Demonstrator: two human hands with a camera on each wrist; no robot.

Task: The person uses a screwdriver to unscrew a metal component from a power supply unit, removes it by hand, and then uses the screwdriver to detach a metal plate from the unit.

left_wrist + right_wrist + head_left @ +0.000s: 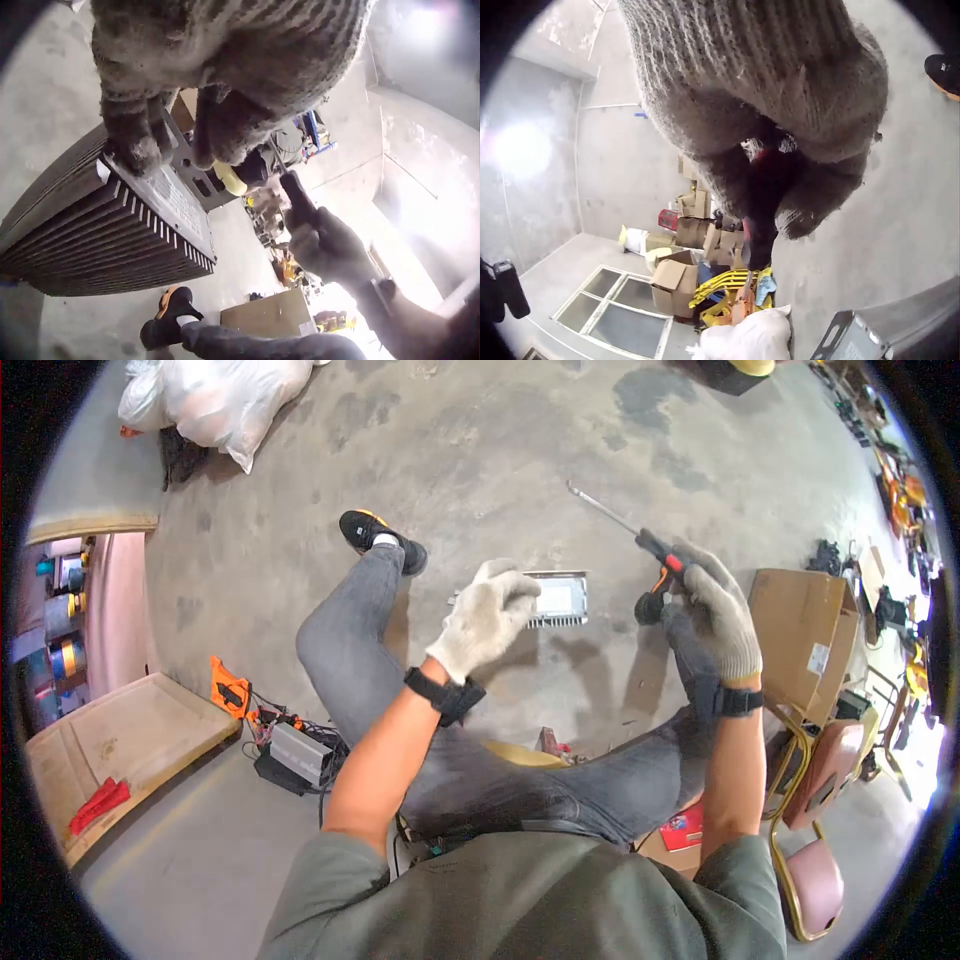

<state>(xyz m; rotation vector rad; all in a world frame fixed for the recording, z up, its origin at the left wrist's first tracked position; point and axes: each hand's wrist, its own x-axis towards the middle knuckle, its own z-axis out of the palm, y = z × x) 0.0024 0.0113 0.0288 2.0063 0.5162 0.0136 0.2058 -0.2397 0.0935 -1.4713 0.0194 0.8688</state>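
Observation:
My gloved left hand (487, 618) holds the finned metal box (557, 600) near one end in the head view. In the left wrist view, curled fingertips (139, 154) lie against the labelled face of the box (97, 232), beside its slotted flange; the far side of the grip is hidden. My gloved right hand (722, 605) grips the dark and red handle of a screwdriver (612, 513), its shaft angled up and left, apart from the box. The right wrist view shows gloved fingers (810, 206) curled round that handle (761, 244).
Outstretched legs (350, 625) frame the concrete floor (480, 470). A cardboard box (800, 630) and chairs (822, 885) stand at the right. At the left are cables with a grey unit (300, 752) and a wooden board (135, 745). White bags (230, 400) lie at the upper left.

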